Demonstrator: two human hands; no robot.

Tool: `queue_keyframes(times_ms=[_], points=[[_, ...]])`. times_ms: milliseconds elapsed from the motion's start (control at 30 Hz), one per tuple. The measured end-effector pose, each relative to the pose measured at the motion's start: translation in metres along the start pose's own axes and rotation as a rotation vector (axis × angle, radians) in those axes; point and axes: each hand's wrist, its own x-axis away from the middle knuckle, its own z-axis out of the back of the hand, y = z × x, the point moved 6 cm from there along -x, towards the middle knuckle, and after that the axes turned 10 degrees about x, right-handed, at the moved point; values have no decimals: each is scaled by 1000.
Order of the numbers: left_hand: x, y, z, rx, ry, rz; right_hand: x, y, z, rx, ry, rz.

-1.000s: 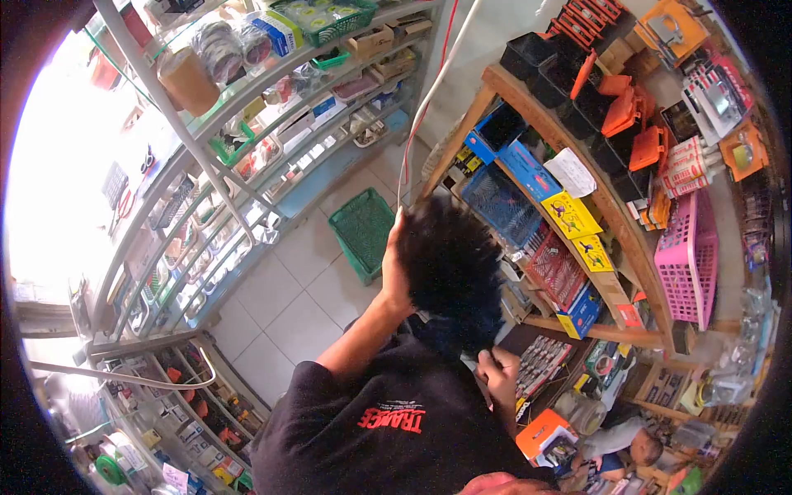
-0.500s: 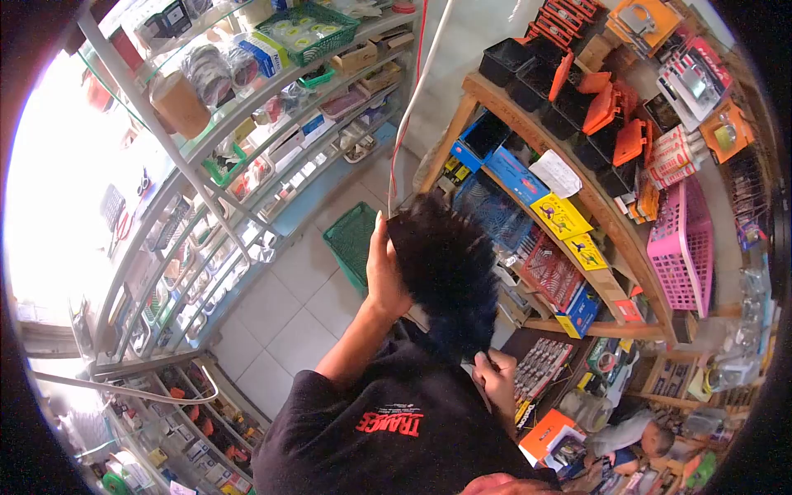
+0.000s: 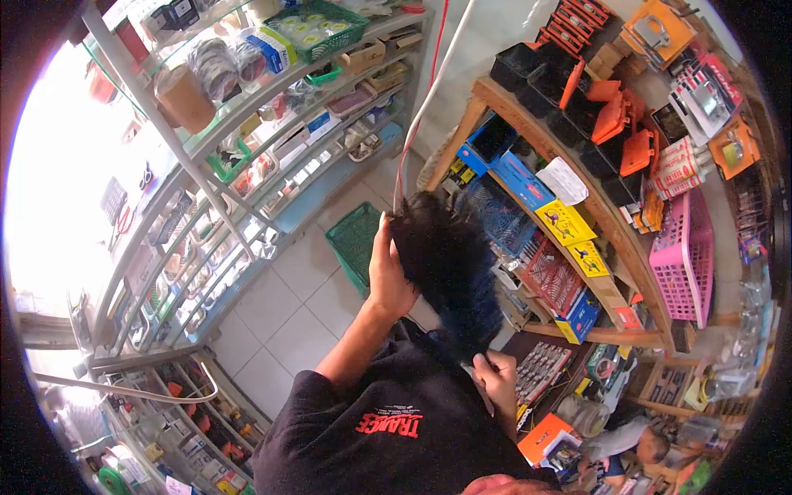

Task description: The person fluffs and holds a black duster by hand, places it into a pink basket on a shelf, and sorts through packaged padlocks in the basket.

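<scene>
A black, fluffy bundle [image 3: 445, 268], which looks like a feather duster, is between my two hands, in front of the black shirt [image 3: 371, 412] with red lettering. My left hand [image 3: 392, 280] holds its left side, thumb pointing up, the other fingers partly hidden by the bundle. At the bundle's lower end, my right hand [image 3: 497, 381] is closed round its narrow part. Just left of the bundle, a green basket [image 3: 353, 247] lies on the tiled floor.
Metal shelves [image 3: 272, 173] with packed goods stand at left. A wooden rack [image 3: 569, 173] with boxes, baskets and black bins is at right, a pink basket [image 3: 683, 260] beside it. White and red cables [image 3: 425, 107] hang above. Another person [image 3: 631, 441] is at lower right.
Over the last second the fluffy bundle has tilted and shifted slightly between my hands. My left hand has moved a little down and left along its side. The view has swayed slightly.
</scene>
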Motion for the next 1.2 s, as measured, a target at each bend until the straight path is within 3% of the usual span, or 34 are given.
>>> queue_keyframes(times_ms=[33,133,233,333,367,467,500,600,633,733,867,900,967,1033,1067,1100,1200], points=[[-1,4,4,-42,77,-48,0,-10,0,42,-37,29],[5,3,-12,237,-252,44,-1,-12,-1,-39,27,-27],[0,2,-1,-37,153,-11,-4,4,0,31,-25,-24],[8,-2,-37,203,-164,197,-10,21,-1,96,-78,12],[3,1,-31,127,-181,149,-12,37,-2,62,-80,2],[3,-10,-15,199,-110,278,-13,35,-4,41,-82,-5],[6,-13,-15,116,-55,159,-13,30,-6,46,-80,-2],[7,-12,-18,-20,-90,66,-14,23,-6,-67,8,-7],[0,-6,-15,46,19,94,-14,30,-6,-20,-6,5],[1,8,-46,-2,-369,137,-13,65,-8,65,-25,34],[5,-13,-18,157,68,167,-11,71,-7,11,30,18],[-4,-16,3,59,120,92,-9,51,-6,-4,57,10],[-4,-6,-15,23,-24,57,-5,45,-8,-61,145,4],[1,7,-48,-31,-258,66,-8,58,-9,154,32,148],[0,8,-48,-21,-225,70,-10,68,-8,267,-32,220],[-1,9,-47,-10,-191,68,-10,74,-10,323,-96,153],[3,2,-43,-1,-110,86,-6,75,-6,96,-33,70]])
